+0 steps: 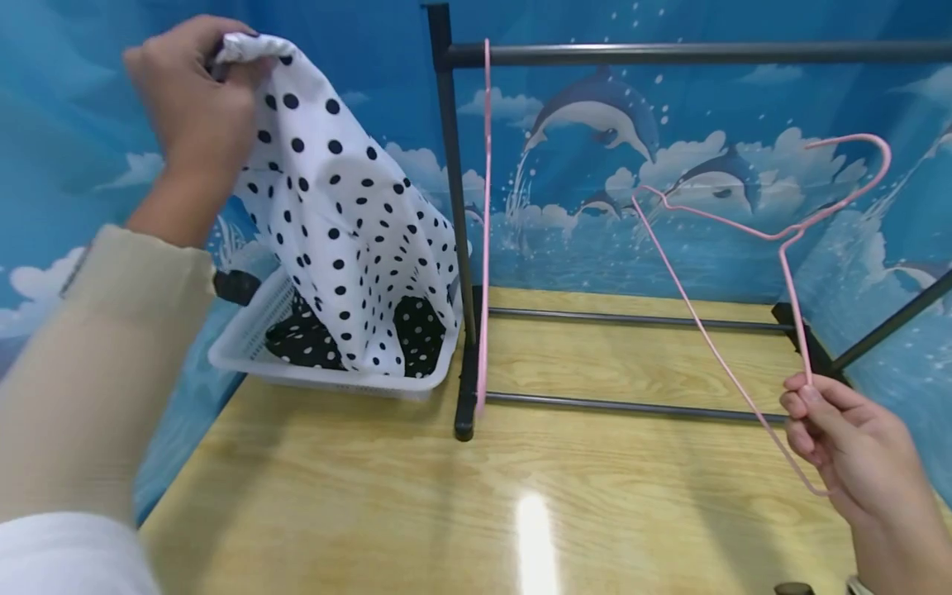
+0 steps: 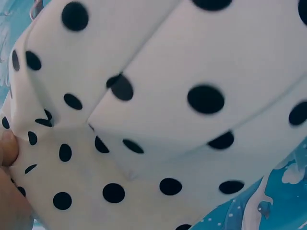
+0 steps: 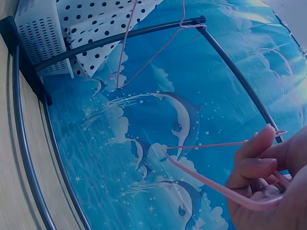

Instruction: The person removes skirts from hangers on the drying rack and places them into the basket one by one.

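My left hand, raised at the upper left, grips the top edge of a white cloth with black dots. The cloth hangs down into a white plastic basket, its lower end among black cloth with white dots. In the left wrist view the white dotted cloth fills most of the picture. At the right, my right hand holds a pink wire hanger by one side, its hook pointing up. The right wrist view shows fingers curled round the hanger.
A black metal rack stands on the wooden table. Another pink hanger hangs at the left end of its rail. Behind is a blue dolphin-print curtain. A small dark object shows at the bottom edge.
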The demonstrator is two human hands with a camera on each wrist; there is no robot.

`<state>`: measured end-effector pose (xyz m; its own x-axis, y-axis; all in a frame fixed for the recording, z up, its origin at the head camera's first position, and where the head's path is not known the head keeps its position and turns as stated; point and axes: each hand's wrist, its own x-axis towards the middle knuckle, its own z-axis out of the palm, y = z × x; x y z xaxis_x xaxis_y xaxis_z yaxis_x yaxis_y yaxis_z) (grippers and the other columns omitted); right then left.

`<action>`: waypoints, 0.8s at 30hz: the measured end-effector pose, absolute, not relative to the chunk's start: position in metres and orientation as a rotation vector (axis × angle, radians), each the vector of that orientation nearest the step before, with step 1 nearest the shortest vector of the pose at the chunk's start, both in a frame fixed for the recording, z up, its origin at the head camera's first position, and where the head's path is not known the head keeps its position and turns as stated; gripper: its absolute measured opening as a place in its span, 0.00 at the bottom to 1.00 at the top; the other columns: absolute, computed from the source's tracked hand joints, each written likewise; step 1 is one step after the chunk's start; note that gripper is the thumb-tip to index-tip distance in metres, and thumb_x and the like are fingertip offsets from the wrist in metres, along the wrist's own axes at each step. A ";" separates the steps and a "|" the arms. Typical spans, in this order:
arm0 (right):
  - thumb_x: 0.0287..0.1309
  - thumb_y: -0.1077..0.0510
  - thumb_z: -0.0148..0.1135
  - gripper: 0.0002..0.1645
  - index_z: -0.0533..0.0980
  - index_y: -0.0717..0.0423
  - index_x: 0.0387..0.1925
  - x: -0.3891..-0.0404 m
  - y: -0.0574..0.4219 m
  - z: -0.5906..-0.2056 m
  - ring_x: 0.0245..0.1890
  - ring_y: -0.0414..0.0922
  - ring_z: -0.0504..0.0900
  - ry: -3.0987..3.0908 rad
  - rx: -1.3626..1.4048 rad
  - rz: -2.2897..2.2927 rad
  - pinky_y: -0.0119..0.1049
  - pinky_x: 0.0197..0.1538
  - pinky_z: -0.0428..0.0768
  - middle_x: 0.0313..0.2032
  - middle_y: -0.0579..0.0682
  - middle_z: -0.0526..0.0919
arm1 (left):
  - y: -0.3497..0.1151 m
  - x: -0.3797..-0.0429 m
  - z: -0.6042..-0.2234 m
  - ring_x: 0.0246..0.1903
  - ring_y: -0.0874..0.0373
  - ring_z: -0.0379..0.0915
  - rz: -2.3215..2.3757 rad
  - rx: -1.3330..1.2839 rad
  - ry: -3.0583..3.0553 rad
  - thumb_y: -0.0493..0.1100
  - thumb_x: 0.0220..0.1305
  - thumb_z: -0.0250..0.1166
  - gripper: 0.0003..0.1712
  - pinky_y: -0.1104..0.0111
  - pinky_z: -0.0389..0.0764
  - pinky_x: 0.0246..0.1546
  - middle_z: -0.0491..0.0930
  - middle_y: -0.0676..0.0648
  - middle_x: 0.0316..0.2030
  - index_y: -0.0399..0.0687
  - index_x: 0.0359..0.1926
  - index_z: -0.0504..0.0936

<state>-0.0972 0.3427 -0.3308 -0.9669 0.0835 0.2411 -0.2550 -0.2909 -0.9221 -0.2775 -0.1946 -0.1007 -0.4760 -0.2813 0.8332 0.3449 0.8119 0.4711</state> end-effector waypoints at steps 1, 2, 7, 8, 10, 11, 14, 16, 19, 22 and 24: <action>0.71 0.64 0.47 0.11 0.76 0.64 0.43 -0.097 0.343 -0.331 0.18 0.43 0.68 -1.720 0.219 2.363 0.36 0.19 0.58 0.28 0.51 0.76 | -0.196 -0.273 -0.103 0.45 0.71 0.79 -0.747 -0.045 -1.949 0.52 0.69 0.59 0.17 0.81 0.73 0.50 0.85 0.51 0.45 0.47 0.46 0.86; 0.71 0.64 0.47 0.11 0.77 0.64 0.43 -0.097 0.343 -0.331 0.18 0.42 0.68 -1.715 0.220 2.368 0.35 0.19 0.59 0.28 0.51 0.76 | -0.198 -0.268 -0.104 0.46 0.71 0.78 -0.755 -0.040 -1.969 0.51 0.69 0.59 0.17 0.81 0.73 0.50 0.85 0.51 0.46 0.47 0.47 0.86; 0.71 0.64 0.47 0.11 0.77 0.65 0.42 -0.095 0.342 -0.332 0.17 0.42 0.69 -1.696 0.225 2.386 0.35 0.19 0.59 0.27 0.52 0.76 | -0.212 -0.245 -0.112 0.49 0.70 0.77 -0.772 0.022 -2.037 0.50 0.69 0.58 0.16 0.79 0.72 0.53 0.83 0.51 0.49 0.48 0.49 0.84; 0.71 0.65 0.47 0.11 0.77 0.65 0.42 -0.095 0.342 -0.332 0.17 0.42 0.69 -1.693 0.222 2.389 0.35 0.19 0.58 0.27 0.52 0.77 | -0.216 -0.241 -0.114 0.49 0.70 0.77 -0.768 0.045 -2.051 0.50 0.70 0.58 0.16 0.79 0.72 0.54 0.83 0.51 0.50 0.48 0.50 0.83; 0.71 0.65 0.47 0.11 0.77 0.65 0.42 -0.094 0.341 -0.332 0.17 0.42 0.69 -1.692 0.219 2.385 0.36 0.19 0.57 0.27 0.52 0.77 | -0.225 -0.236 -0.118 0.50 0.70 0.76 -0.742 0.093 -2.076 0.51 0.70 0.57 0.16 0.78 0.71 0.54 0.82 0.51 0.51 0.49 0.51 0.83; 0.71 0.65 0.47 0.12 0.77 0.65 0.42 -0.094 0.341 -0.332 0.17 0.43 0.68 -1.689 0.217 2.387 0.36 0.20 0.56 0.27 0.52 0.77 | -0.230 -0.234 -0.120 0.50 0.70 0.76 -0.745 0.126 -2.087 0.51 0.70 0.57 0.17 0.78 0.71 0.55 0.82 0.52 0.51 0.51 0.52 0.83; 0.71 0.64 0.47 0.11 0.77 0.65 0.42 -0.094 0.341 -0.331 0.17 0.43 0.68 -1.686 0.203 2.390 0.36 0.20 0.55 0.27 0.52 0.77 | -0.248 -0.229 -0.126 0.48 0.72 0.74 -0.763 0.224 -2.115 0.52 0.71 0.56 0.16 0.78 0.70 0.56 0.81 0.56 0.51 0.54 0.53 0.82; 0.71 0.64 0.47 0.11 0.76 0.65 0.43 -0.094 0.341 -0.330 0.17 0.43 0.68 -1.681 0.201 2.397 0.37 0.21 0.54 0.27 0.52 0.77 | -0.260 -0.228 -0.129 0.46 0.73 0.73 -0.818 0.288 -2.130 0.52 0.70 0.56 0.16 0.77 0.70 0.57 0.80 0.60 0.48 0.57 0.53 0.82; 0.70 0.64 0.48 0.11 0.76 0.65 0.43 -0.094 0.341 -0.330 0.17 0.43 0.68 -1.684 0.190 2.395 0.37 0.21 0.53 0.27 0.52 0.76 | -0.277 -0.227 -0.132 0.43 0.74 0.70 -0.926 0.386 -2.166 0.54 0.69 0.56 0.17 0.75 0.68 0.60 0.76 0.66 0.44 0.61 0.55 0.81; 0.70 0.64 0.48 0.11 0.76 0.65 0.43 -0.093 0.341 -0.331 0.17 0.43 0.69 -1.677 0.193 2.405 0.37 0.21 0.53 0.27 0.52 0.77 | -0.292 -0.229 -0.136 0.41 0.75 0.67 -0.998 0.481 -2.211 0.56 0.69 0.56 0.20 0.72 0.66 0.62 0.72 0.70 0.41 0.63 0.58 0.78; 0.70 0.65 0.48 0.11 0.76 0.65 0.43 -0.093 0.341 -0.331 0.17 0.43 0.69 -1.668 0.199 2.421 0.37 0.21 0.53 0.27 0.52 0.77 | -0.300 -0.232 -0.140 0.39 0.75 0.65 -1.016 0.540 -2.245 0.58 0.69 0.55 0.21 0.70 0.66 0.63 0.70 0.71 0.38 0.63 0.60 0.77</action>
<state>-0.0932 0.3414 -0.3315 -0.9720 0.0833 0.2198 -0.2351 -0.3464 -0.9081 -0.2323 -0.2998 -0.1395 -0.7316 -0.5791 0.3597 -0.1120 0.6226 0.7745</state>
